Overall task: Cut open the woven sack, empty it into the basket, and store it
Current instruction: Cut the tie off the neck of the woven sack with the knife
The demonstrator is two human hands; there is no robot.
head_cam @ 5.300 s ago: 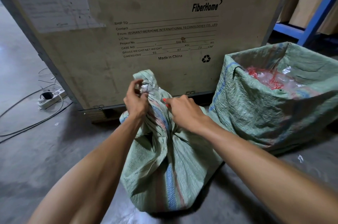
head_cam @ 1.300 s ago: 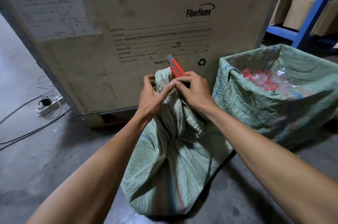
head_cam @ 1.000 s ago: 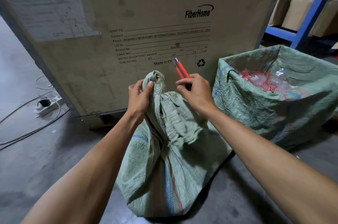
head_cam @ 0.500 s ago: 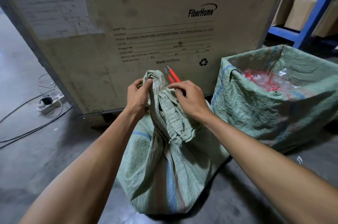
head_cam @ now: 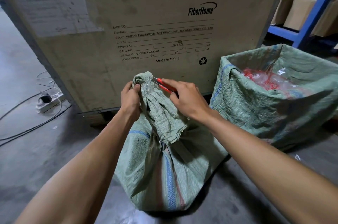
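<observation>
Since half a second ago, red knife (head_cam: 164, 85) tipped toward the sack (head_cam: 164, 169) neck. Right hand (head_cam: 186, 101) clenches knife; left hand (head_cam: 130, 100) pinches neck. Basket (head_cam: 256, 110) at three o'clock.

A pale green woven sack (head_cam: 170, 174) with blue and red stripes stands full on the concrete floor, its gathered neck (head_cam: 146, 85) pulled upright and still bunched shut. A red utility knife (head_cam: 162, 85) lies against that neck, blade end toward the fabric. Just right of it sits the basket (head_cam: 256, 106), lined in matching green weave, open-topped, with clear and red plastic inside.
</observation>
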